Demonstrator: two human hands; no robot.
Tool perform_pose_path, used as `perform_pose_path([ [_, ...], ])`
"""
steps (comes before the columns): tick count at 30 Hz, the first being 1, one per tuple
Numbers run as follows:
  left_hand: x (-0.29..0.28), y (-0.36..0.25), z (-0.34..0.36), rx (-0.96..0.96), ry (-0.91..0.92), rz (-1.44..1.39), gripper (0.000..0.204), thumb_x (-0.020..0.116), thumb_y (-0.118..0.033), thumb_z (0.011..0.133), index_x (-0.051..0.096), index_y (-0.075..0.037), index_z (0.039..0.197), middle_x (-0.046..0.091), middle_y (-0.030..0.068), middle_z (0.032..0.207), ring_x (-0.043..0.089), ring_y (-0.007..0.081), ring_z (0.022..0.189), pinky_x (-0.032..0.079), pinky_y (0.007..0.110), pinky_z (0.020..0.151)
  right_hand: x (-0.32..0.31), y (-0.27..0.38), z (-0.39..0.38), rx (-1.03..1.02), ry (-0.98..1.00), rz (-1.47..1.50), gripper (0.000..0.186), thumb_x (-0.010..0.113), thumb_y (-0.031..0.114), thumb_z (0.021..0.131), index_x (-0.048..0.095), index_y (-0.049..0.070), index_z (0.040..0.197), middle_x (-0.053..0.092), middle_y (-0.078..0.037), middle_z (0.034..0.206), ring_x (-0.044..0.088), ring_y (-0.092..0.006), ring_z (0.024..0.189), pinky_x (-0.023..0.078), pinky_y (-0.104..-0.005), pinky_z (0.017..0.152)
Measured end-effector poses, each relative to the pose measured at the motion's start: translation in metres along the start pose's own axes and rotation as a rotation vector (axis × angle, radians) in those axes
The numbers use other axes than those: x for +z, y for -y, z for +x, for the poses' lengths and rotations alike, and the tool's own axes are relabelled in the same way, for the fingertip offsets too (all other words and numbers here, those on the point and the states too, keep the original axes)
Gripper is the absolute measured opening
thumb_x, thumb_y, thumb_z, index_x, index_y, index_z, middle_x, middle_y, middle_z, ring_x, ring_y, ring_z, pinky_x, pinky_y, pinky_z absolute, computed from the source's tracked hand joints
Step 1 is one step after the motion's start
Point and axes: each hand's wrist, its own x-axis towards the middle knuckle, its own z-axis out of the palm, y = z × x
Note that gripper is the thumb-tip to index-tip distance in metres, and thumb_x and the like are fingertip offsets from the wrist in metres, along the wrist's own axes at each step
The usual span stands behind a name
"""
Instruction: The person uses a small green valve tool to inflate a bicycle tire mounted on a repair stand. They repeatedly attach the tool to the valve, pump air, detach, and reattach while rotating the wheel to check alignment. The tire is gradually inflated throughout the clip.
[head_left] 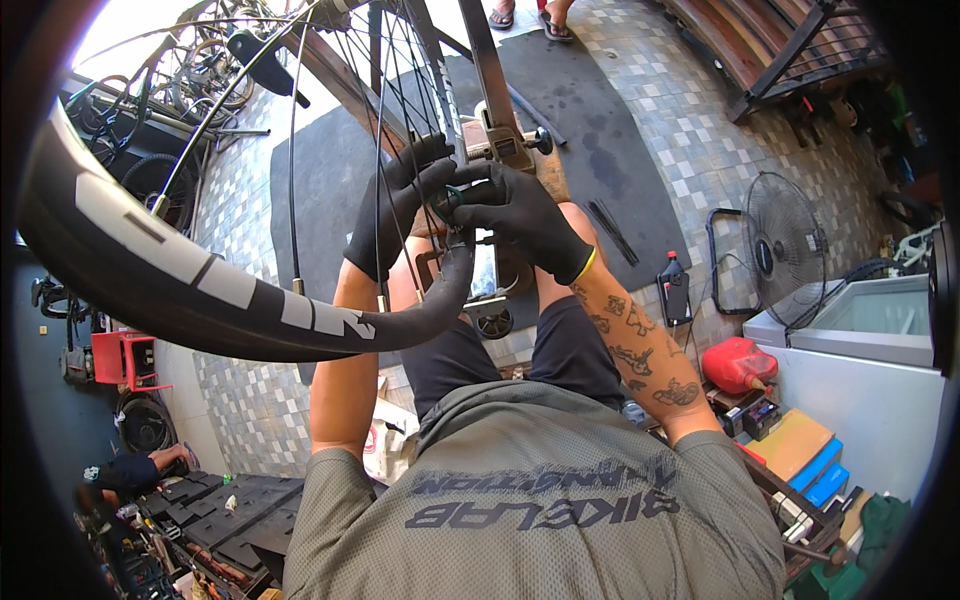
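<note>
A bicycle wheel with a black rim (250,308) and pale markings stands before me in a metal wheel stand (508,148). Among the spokes by the rim, my gloved left hand (385,205) is closed, its fingers curled against the wheel. My right hand (525,218), in a black glove with a yellow cuff edge, pinches a small round dark-green tool (447,204), which looks like a spoke wrench, at the inner side of the rim. Parts of both hands' fingertips are hidden behind the spokes and each other.
A dark mat (610,140) covers the tiled floor. Loose spokes (614,232) and a dark bottle (674,270) lie to the right, near a fan (785,250) and a red fuel can (738,366). Bicycles (205,80) stand far left; a person's feet (556,25) show ahead.
</note>
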Motion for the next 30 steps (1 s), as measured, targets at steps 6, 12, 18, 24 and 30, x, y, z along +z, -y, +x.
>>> perform_pose_path([
  [6, -0.011, 0.007, -0.017, 0.061, -0.057, 0.155, 0.033, 0.064, -0.029, 0.103, 0.061, 0.002, 0.116, 0.063, 0.005, 0.093, 0.059, 0.0126, 0.08, 0.048, 0.028, 0.071, -0.005, -0.01, 0.013, -0.016, 0.057, -0.019, 0.05, 0.074, 0.006, 0.086, 0.055, -0.006, 0.13, 0.074, -0.012, 0.109, 0.072, -0.0175, 0.099, 0.058, -0.03, 0.084],
  [12, -0.03, 0.015, -0.022, -0.082, 0.237, 0.02, 0.035, 0.058, -0.029, 0.106, 0.064, 0.0, 0.125, 0.063, -0.0001, 0.088, 0.055, 0.0058, 0.073, 0.043, 0.021, 0.063, -0.013, -0.018, 0.023, 0.063, 0.14, 0.117, 0.06, 0.073, 0.004, 0.083, 0.047, -0.007, 0.137, 0.069, -0.014, 0.114, 0.07, -0.0194, 0.099, 0.058, -0.0322, 0.087],
  [18, -0.022, 0.022, -0.012, -0.156, 0.291, -0.163, 0.028, 0.063, -0.021, 0.103, 0.067, -0.003, 0.124, 0.063, -0.0043, 0.084, 0.052, 0.0037, 0.07, 0.042, 0.022, 0.06, -0.015, -0.009, 0.018, 0.078, 0.202, 0.056, 0.065, 0.072, 0.002, 0.087, 0.044, -0.004, 0.145, 0.064, -0.014, 0.129, 0.065, -0.0169, 0.116, 0.055, -0.0308, 0.096],
  [24, 0.003, -0.017, -0.017, -0.047, 0.025, 0.525, 0.03, 0.075, -0.026, 0.096, 0.065, 0.002, 0.101, 0.065, 0.0004, 0.081, 0.06, 0.008, 0.074, 0.045, 0.026, 0.061, -0.015, -0.002, 0.012, 0.08, 0.249, -0.027, 0.062, 0.071, 0.0, 0.088, 0.045, -0.003, 0.144, 0.065, -0.013, 0.127, 0.065, -0.0171, 0.114, 0.055, -0.031, 0.096],
  [30, 0.012, -0.025, -0.024, -0.028, -0.024, 0.428, 0.033, 0.073, -0.027, 0.098, 0.067, 0.004, 0.108, 0.069, 0.0042, 0.085, 0.06, 0.0081, 0.075, 0.048, 0.027, 0.064, -0.015, -0.009, 0.018, 0.065, 0.206, 0.026, 0.057, 0.073, 0.001, 0.088, 0.051, -0.003, 0.14, 0.069, -0.01, 0.121, 0.067, -0.0151, 0.111, 0.055, -0.0297, 0.096],
])
